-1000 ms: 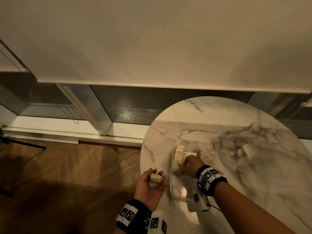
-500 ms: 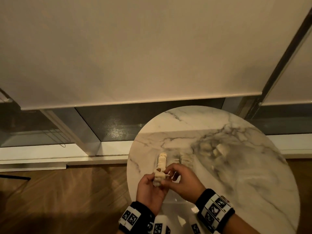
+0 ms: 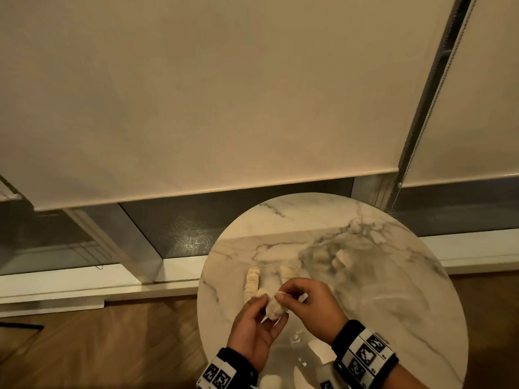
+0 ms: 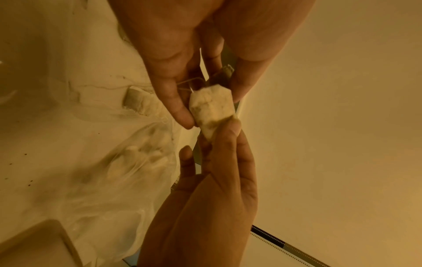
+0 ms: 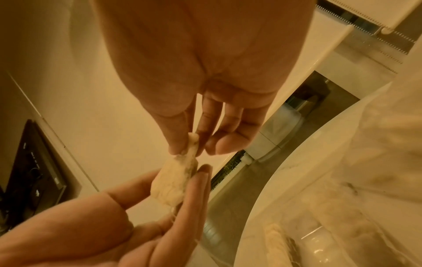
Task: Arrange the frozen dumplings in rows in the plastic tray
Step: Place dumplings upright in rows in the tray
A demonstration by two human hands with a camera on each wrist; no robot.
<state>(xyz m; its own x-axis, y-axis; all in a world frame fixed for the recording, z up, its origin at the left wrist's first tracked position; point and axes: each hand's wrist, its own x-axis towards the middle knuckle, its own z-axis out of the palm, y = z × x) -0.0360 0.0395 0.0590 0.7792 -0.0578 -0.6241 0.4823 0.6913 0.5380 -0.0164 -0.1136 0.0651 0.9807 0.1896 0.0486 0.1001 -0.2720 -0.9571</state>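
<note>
A pale frozen dumpling [image 3: 275, 310] is held in the air between both hands, above the near part of the clear plastic tray [image 3: 297, 343]. My left hand [image 3: 266, 308] grips its lower part from the left, and the left wrist view shows this dumpling [image 4: 212, 108] close up. My right hand [image 3: 283, 300] pinches its upper edge, which shows as a thin tip of the dumpling [image 5: 193, 142] in the right wrist view. In the tray a row of dumplings [image 3: 252, 279] runs along the left side and a shorter row [image 3: 286, 272] lies beside it.
The tray sits on a round marble table [image 3: 393, 318]. A clear plastic bag with loose dumplings [image 3: 334, 258] lies beyond the tray to the right. The table's left edge is close to my left hand, with wooden floor [image 3: 112, 346] below. A window and blinds stand behind.
My right hand has left the tray's left row and come to the left hand. The left hand moved right over the tray, and both hands now hold the dumpling that lay in the left palm.
</note>
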